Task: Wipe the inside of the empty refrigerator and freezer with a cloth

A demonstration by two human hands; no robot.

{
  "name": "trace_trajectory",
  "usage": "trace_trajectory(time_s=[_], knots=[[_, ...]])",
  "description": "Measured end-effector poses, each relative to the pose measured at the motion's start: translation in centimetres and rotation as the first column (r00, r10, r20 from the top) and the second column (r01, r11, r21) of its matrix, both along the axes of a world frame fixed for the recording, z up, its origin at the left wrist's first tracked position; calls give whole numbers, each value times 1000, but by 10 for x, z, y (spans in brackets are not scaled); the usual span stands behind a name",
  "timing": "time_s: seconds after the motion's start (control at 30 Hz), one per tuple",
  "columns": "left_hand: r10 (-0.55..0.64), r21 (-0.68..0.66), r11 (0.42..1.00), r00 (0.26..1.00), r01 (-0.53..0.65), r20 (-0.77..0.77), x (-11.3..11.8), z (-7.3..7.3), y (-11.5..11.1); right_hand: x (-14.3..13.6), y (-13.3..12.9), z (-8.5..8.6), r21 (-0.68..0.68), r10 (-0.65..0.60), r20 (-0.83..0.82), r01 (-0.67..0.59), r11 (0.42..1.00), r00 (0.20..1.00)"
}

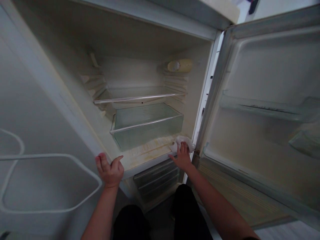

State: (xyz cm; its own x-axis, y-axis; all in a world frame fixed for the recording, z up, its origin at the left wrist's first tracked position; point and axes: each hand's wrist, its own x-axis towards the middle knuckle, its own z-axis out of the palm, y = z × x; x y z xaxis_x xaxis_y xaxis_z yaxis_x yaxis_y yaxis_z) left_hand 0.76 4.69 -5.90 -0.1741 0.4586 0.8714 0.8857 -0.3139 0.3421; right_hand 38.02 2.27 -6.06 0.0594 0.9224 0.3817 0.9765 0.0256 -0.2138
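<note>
The pale label on the yellowed cover (pixel 178 65), high on the right wall inside the fridge (pixel 135 73), was too blurred to read, and the dark streak along the door shelf (pixel 262 108) was too faint to tell as writing. The white cloth (pixel 189 142) looked crumpled and soft, bunched in uneven folds at the front right corner of the fridge's bottom surface (pixel 132 162), near the hinge side of the open door (pixel 262 66). Yellowish-brown stains marked that surface between its front edge and the clear drawer (pixel 150 131). The right hand (pixel 183 160) reached in from the lower right, palm down, its fingers extended over the cloth and its thumb out toward the left; whether the fingertips pinched a fold, I could not tell. The left hand (pixel 110 170) was at the fridge's left front edge, fingers up and loosely spread, thumb angled toward the right
</note>
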Motion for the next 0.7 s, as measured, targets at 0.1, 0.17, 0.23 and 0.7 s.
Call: trace_trajectory(time_s=[0.1, 0.17, 0.23, 0.7], knots=[[-20, -16, 1000, 998, 21, 61, 3, 6, -2, -5, -5, -2, -7, -10, 21, 10, 1000, 1000], [-13, -9, 1000, 999, 14, 39, 5, 9, -2, -6, -6, -3, -3, -16, 19, 16, 1000, 1000], [-3, -3, 1000, 1000, 4, 20, 6, 10, -3, -5, -3, -1, 10, -4, 1, 4, 1000, 1000], [24, 12, 1000, 1000, -24, 4, 8, 13, -2, 3, 20, -21, 1, 3, -104, -3, 1000, 995]])
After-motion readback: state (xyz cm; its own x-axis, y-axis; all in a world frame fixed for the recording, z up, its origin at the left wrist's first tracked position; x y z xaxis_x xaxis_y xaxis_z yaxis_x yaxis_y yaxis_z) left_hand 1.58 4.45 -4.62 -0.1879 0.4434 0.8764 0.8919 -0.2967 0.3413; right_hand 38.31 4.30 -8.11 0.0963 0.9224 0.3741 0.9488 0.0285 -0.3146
